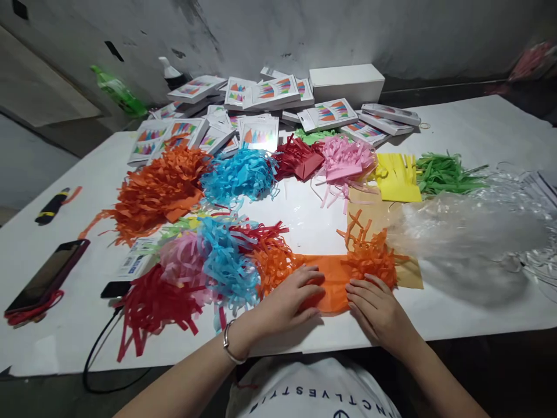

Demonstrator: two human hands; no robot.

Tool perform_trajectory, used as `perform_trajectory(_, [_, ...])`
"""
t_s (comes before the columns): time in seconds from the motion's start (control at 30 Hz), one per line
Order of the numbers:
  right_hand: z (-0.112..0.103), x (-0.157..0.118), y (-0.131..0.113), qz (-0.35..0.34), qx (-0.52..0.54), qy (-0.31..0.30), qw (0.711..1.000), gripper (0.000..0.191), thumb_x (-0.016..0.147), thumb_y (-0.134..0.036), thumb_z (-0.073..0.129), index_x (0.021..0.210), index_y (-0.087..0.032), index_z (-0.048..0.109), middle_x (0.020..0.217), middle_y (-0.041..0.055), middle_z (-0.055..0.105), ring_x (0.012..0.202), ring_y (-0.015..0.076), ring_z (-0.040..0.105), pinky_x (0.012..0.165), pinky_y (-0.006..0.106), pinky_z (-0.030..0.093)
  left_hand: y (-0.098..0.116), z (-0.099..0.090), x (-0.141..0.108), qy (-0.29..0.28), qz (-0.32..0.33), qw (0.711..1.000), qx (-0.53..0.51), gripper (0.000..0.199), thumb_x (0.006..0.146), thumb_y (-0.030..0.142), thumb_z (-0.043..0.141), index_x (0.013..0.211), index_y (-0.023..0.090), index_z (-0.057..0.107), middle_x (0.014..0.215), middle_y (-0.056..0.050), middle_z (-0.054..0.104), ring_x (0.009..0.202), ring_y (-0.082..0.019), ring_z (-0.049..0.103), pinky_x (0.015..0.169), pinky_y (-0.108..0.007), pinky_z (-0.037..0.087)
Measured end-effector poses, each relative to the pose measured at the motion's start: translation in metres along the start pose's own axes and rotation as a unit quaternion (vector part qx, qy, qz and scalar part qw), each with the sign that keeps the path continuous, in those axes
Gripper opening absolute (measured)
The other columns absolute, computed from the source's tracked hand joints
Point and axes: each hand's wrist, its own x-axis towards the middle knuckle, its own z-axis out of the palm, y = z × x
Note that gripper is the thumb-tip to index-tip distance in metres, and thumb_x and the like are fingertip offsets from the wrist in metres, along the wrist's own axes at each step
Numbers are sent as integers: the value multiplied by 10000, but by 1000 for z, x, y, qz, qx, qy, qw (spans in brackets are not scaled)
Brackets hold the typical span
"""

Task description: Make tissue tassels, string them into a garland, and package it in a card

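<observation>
An orange tissue piece point(333, 278) lies on the white table near its front edge, its middle flat and both ends cut into fringes. My left hand point(293, 299) rests on the left part of it, fingers apart and lying flat. On the right part, beside the right fringe point(372, 258), my right hand point(374, 307) lies flat with its fingers stretched out side by side. Just left of my left hand is a heap of fringed tissue in blue point(228, 261), pink and red point(167, 302). Part of the orange piece is hidden under my hands.
Fringed bundles in orange point(161, 191), blue point(239, 174), dark red, pink, yellow point(397, 177) and green line the middle. Printed boxes point(272, 93) are piled behind. Clear plastic point(456, 226) lies right; a phone point(47, 273) and black cable point(102, 337) lie left.
</observation>
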Motion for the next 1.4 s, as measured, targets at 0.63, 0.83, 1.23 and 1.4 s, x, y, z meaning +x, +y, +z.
perform_trajectory(0.63, [3, 39, -1, 142, -24, -6, 990, 176, 988, -182, 483, 922, -191, 646, 770, 35, 689, 880, 224, 587, 890, 398, 353, 0, -2, 28, 43, -176, 981, 74, 267, 1002, 238, 422, 917, 169, 667, 929, -80, 694, 871, -197, 649, 770, -301, 519])
perform_trajectory(0.83, [24, 58, 19, 195, -128, -19, 972, 223, 982, -254, 480, 825, -201, 628, 692, 46, 631, 680, 217, 546, 725, 368, 352, -7, -7, 49, 19, -287, 939, 191, 240, 949, 253, 488, 843, 154, 678, 862, -114, 690, 783, -246, 657, 663, -334, 488])
perform_trajectory(1.23, [11, 49, 6, -36, -107, -78, 991, 235, 953, -111, 469, 993, -215, 676, 892, 54, 697, 938, 241, 588, 1042, 480, 340, -11, -8, 51, 6, -279, 939, 202, 179, 937, 275, 547, 941, 146, 670, 917, -121, 689, 823, -253, 659, 708, -360, 496])
perform_trajectory(1.4, [18, 51, 4, 3, -111, -43, 993, 242, 966, -123, 466, 885, -232, 666, 811, 34, 683, 819, 213, 594, 1001, 467, 361, -2, -10, 35, 65, -79, 962, 253, 291, 898, 320, 642, 1160, 198, 603, 1318, -126, 575, 1239, -322, 467, 1049, -527, 335])
